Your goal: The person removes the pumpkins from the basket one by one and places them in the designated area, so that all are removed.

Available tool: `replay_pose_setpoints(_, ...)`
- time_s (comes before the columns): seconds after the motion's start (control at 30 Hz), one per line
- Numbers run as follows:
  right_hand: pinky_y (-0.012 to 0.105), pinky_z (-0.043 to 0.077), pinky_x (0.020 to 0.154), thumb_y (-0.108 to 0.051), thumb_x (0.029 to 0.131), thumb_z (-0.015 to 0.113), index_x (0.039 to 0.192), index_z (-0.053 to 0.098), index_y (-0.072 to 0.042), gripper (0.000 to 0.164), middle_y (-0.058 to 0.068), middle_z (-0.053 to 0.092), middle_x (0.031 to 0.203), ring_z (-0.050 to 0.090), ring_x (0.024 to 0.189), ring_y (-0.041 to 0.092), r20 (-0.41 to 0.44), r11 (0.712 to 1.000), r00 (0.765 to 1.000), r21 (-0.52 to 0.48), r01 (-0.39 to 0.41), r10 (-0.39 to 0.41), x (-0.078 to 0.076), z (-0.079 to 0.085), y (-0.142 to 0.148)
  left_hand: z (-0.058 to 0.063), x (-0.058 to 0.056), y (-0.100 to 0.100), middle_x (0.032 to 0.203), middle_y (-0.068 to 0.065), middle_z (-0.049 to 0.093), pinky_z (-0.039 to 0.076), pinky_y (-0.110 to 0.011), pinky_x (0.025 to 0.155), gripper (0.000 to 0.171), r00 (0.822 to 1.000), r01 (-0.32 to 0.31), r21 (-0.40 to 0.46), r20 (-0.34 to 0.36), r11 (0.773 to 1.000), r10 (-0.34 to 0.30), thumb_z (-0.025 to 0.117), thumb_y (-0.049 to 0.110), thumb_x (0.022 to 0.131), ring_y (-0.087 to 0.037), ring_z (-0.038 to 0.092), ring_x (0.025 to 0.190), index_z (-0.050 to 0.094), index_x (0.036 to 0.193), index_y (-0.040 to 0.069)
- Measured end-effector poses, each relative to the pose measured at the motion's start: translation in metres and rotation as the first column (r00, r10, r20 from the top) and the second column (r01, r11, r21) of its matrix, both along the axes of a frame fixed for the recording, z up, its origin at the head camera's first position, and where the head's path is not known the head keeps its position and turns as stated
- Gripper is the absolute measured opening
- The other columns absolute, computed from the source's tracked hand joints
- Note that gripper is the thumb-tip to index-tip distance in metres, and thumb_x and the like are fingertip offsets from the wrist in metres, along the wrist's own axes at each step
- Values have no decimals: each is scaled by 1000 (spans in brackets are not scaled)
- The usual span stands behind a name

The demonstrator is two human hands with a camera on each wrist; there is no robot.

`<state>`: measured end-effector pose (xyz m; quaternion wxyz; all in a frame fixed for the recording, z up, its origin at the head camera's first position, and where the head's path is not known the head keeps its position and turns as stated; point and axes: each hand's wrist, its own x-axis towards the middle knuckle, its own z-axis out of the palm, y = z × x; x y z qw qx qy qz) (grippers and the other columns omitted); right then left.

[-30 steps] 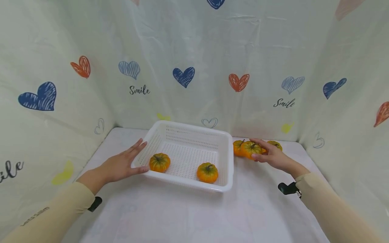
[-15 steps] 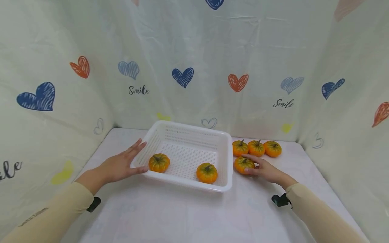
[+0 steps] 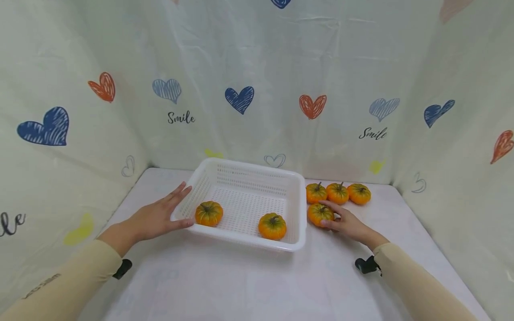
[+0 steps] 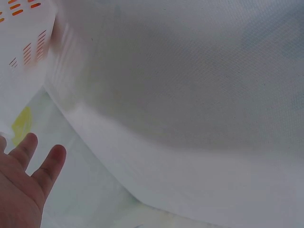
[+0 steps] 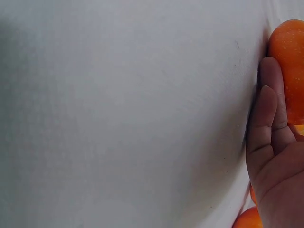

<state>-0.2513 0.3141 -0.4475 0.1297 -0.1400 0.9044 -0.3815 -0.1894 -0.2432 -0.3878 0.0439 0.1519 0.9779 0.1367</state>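
A white perforated plastic basket [image 3: 250, 240] sits on the table with two small orange-green pumpkins inside, one pumpkin [image 3: 209, 213] at the front left and another pumpkin [image 3: 272, 226] near the front right. My left hand [image 3: 154, 218] lies along the basket's left end, fingers spread and thumb at the front rim; its fingers show in the left wrist view. Just right of the basket, my right hand [image 3: 348, 223] holds a pumpkin [image 3: 320, 215] between thumb and fingers, low over the table. In the right wrist view, fingertips [image 5: 271, 71] lie against its orange side [image 5: 289, 61].
Behind the held pumpkin, a row of three more stands at the back: a left pumpkin [image 3: 316, 193], a middle pumpkin [image 3: 337, 193] and a right pumpkin [image 3: 359, 194]. A heart-printed cloth [image 3: 273, 67] hangs around the white table [image 3: 241, 285].
My right hand has brought one pumpkin forward and slightly left from the back row, to beside the basket, and has barely moved in the last half second. The left hand stays at the basket.
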Motion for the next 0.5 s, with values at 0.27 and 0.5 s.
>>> replay_pose_setpoints(0.27,47,52,92,-43,93,69,155,36,-25,72,25,31,155,44,127,45,44,1000,999,-20,2,-1,-3,2,1,0,1,0,167,-10,3,43,-69,93,105,1000,-13,3,17,1000,13,49,80,84,-52,35,136,9,162,22)
replay_pose_setpoints(0.5,60,43,101,-45,93,68,156,34,-29,73,25,25,158,30,137,51,63,999,998,-36,18,-16,0,1,1,1,0,1,167,-9,4,42,-68,95,104,1000,-9,-2,12,1000,9,50,79,85,-51,34,137,10,162,21)
